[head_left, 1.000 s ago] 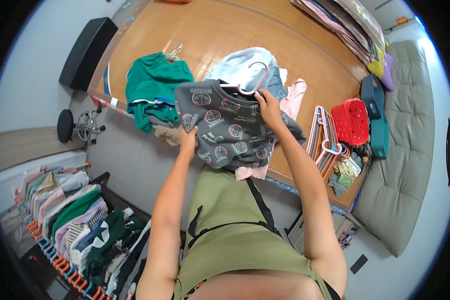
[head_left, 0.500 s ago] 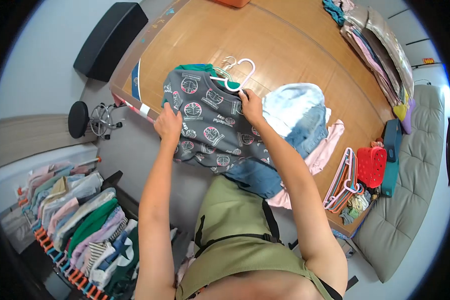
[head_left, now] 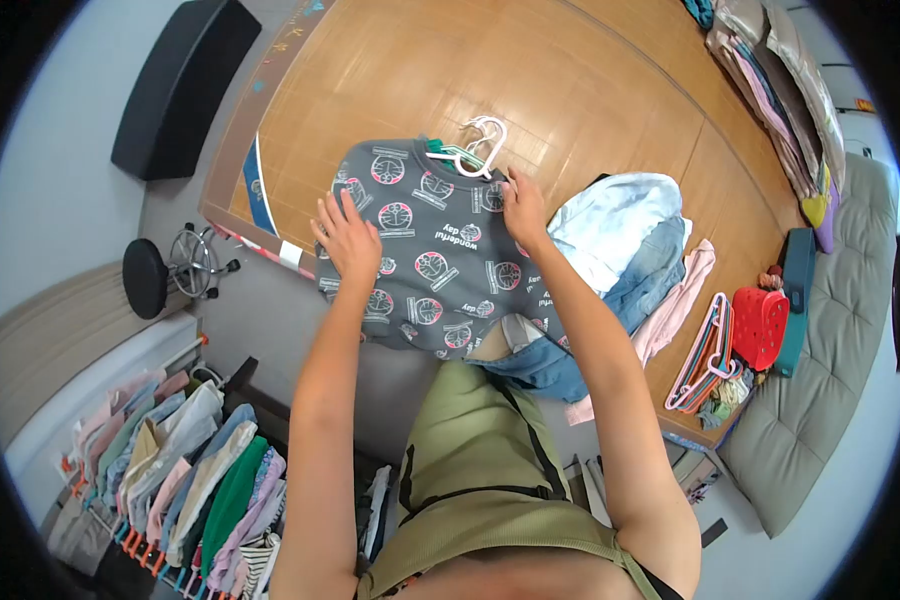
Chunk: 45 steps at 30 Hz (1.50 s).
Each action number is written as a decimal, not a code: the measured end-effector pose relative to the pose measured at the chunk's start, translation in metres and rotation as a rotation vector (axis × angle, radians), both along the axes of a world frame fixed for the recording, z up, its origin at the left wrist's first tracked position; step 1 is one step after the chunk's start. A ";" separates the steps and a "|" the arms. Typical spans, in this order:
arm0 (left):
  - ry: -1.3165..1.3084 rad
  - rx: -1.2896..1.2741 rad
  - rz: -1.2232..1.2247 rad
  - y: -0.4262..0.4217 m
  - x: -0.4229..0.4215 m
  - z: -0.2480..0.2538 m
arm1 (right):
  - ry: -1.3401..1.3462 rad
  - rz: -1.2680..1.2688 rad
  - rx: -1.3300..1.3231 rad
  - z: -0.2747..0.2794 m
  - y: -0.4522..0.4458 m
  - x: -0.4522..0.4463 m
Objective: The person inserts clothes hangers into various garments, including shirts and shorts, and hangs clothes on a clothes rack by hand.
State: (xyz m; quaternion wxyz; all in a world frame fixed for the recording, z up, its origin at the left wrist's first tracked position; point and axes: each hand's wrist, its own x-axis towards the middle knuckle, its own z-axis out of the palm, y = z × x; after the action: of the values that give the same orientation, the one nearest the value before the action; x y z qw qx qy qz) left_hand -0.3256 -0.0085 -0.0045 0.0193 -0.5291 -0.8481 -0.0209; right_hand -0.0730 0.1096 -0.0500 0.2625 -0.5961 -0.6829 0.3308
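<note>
Head view, foreground: the person's olive clothing (head_left: pixel 480 445) occupies the lower center, with a rack of hanging clothes (head_left: pixel 185 455) at lower left. Beyond it, blue jeans (head_left: pixel 545 372) emerge beneath the hem of a gray printed shirt (head_left: pixel 435 235), which lies spread at the near edge of a wooden platform (head_left: pixel 590 80). The left hand (head_left: pixel 350 238) rests on the shirt's left side, fingers spread, gripping nothing. The right hand (head_left: pixel 524 210) is at the opposite shoulder, fingers partly bent; whether it pinches the cloth cannot be told. A white hanger (head_left: pixel 467 160) sits in the neck opening, its hook pointing away from the person; green cloth (head_left: pixel 436 147) shows there too. Right of the shirt lie pale-blue clothes (head_left: pixel 615 215), a pink garment (head_left: pixel 678 300), loose hangers (head_left: pixel 703 365) and a red basket (head_left: pixel 760 325). Folded bedding (head_left: pixel 770 110) is stacked at far right.
</note>
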 end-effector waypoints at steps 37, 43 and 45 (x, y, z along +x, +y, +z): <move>-0.783 0.437 0.186 -0.040 0.106 0.043 | 0.637 0.085 -0.768 0.085 -0.097 0.026; -0.742 0.325 0.028 -0.046 0.123 0.033 | 0.600 0.030 -0.611 0.037 -0.111 0.022; -0.668 0.317 -0.165 -0.048 0.156 0.028 | 0.575 -0.040 -0.606 0.046 -0.110 0.048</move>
State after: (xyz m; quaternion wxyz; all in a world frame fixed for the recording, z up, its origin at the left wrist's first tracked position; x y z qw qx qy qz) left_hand -0.1694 -0.0563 0.0234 -0.1785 -0.5502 -0.7482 -0.3249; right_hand -0.0247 -0.0003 -0.0043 0.2615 -0.5431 -0.4419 0.6644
